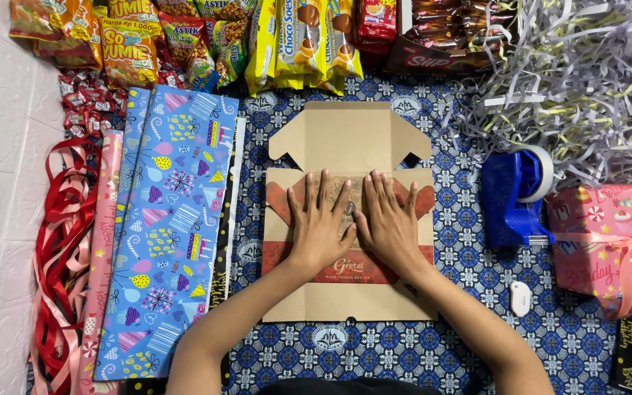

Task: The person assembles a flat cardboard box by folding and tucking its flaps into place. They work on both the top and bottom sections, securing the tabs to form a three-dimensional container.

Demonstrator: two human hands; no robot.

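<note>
Between the blue patterned wrapping paper roll (164,227) and the blue tape dispenser (513,196), your left hand (320,219) and right hand (389,223) press flat, fingers spread and gripping nothing, on the unfolded brown cardboard box with a red band (349,292). Uneven pressure could, I judge, skew the crease or spring the flaps back up.

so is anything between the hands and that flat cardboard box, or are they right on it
Nothing visible stands between them. The left hand and right hand both lie flat, palms down, directly on the unfolded cardboard box, side by side at its middle.
</note>
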